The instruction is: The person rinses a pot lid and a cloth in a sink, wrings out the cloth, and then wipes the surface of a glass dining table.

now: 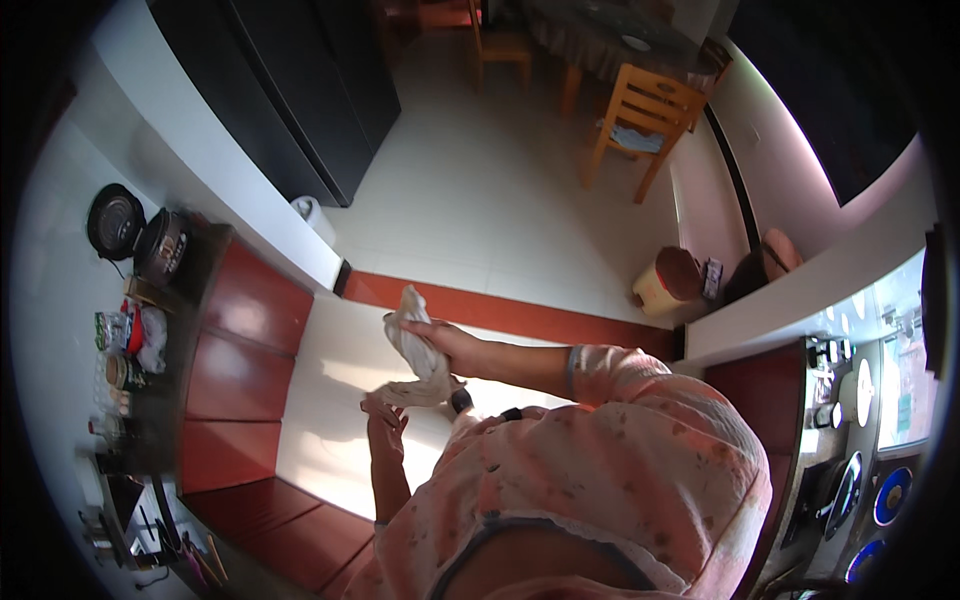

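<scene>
A crumpled, partly twisted off-white cloth (424, 360) hangs between my two hands in front of my body. My right hand (448, 346) grips its upper part, thumb laid along the fabric, and a bunched end sticks up past the fingers. Lower and to the left, my left hand (386, 414) holds the other end, its fingers partly covered by the cloth. Beneath the cloth one of my dark shoes (462, 400) shows on the sunlit pale floor (330, 442).
Red cabinets (238, 382) line the left side under a counter with a rice cooker (161, 244). At right stand a stove-side pan (844, 495) and a white pot (857, 392). Ahead are a red threshold strip (487, 311), a waste bin (667, 281) and a wooden chair (649, 112).
</scene>
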The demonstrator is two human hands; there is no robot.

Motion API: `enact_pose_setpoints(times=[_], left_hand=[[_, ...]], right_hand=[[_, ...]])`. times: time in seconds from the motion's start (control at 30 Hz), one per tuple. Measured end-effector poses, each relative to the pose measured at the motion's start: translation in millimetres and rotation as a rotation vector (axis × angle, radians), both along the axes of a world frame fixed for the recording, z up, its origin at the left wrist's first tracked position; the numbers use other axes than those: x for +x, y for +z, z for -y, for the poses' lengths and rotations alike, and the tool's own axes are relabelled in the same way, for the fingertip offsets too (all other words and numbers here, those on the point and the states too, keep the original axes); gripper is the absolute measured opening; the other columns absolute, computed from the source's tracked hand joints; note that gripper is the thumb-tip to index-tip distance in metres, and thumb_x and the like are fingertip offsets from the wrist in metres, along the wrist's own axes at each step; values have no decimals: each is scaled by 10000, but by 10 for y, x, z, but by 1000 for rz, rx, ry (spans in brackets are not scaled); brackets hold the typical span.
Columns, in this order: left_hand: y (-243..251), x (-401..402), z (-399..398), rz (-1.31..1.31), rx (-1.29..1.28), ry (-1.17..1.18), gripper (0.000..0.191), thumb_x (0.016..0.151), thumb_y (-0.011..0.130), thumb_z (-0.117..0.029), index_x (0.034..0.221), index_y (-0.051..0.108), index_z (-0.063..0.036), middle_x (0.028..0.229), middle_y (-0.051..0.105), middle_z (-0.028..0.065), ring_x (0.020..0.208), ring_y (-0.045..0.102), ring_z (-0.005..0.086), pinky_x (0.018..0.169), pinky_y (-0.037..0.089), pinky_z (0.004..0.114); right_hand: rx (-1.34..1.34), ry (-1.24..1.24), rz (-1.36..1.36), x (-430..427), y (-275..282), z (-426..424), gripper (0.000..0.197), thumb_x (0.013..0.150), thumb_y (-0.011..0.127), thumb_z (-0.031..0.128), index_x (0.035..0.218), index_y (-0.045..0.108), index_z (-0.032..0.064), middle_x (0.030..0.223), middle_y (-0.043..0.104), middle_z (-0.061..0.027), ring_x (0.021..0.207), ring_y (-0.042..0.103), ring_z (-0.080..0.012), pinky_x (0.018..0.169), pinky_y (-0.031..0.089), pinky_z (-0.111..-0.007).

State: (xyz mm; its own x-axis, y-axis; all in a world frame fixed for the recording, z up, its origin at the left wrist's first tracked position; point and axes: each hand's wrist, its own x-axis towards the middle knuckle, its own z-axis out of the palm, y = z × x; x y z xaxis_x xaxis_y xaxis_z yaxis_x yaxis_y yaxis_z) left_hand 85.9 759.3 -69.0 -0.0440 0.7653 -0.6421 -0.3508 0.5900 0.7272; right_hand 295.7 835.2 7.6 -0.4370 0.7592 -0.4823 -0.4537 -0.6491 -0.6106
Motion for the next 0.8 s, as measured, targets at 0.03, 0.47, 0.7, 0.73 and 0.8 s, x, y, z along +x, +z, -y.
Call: enact_pose_setpoints(times=[0.03, 0.47, 0.7, 0.73, 0.8], left_hand=[[55, 31, -232, -343, -65, -64, 664, 913, 456, -532, 1349, 342, -45, 1337, 403, 128, 1259, 366, 286, 1062, 269, 455], [650, 1565, -3072, 101, 665, -1157, 595, 812, 692, -131, 1319, 395, -34, 1250, 467, 63, 1140, 480, 154, 913, 441, 315], [629, 2717, -4240, -185, 877, -974, 241, 882, 607, -94, 1083, 557, 30, 885, 626, 47, 787, 556, 86, 695, 470, 247], [713, 2899, -4429, -188, 879, -975, 241, 882, 607, -94, 1083, 557, 30, 885, 626, 47, 787, 556, 86, 695, 470, 247], [880, 3273, -4756, -130, 637, -995, 302, 879, 619, -109, 1143, 532, 12, 983, 623, 57, 890, 565, 103, 784, 465, 258]], right_hand=[[19, 26, 8, 9, 188, -140, 510, 844, 639, 387, 1182, 490, 35, 971, 578, -74, 855, 577, -178, 739, 485, -338], [670, -15, 378, 1279, 673, -1528, 468, 790, 695, 41, 1208, 486, 18, 1132, 537, -70, 1048, 541, -169, 945, 456, -298], [538, -108, 860, 3187, 108, -2543, 482, 793, 721, 162, 1181, 501, -21, 931, 606, -85, 938, 583, -173, 779, 482, -309], [449, 39, 1239, 3417, 20, -2709, 469, 771, 742, 281, 1083, 563, -19, 878, 617, -110, 833, 600, -179, 721, 486, -311], [458, -110, 1270, 3815, -696, -2972, 540, 722, 765, 393, 1035, 584, -8, 891, 609, -150, 831, 598, -186, 694, 501, -321]])
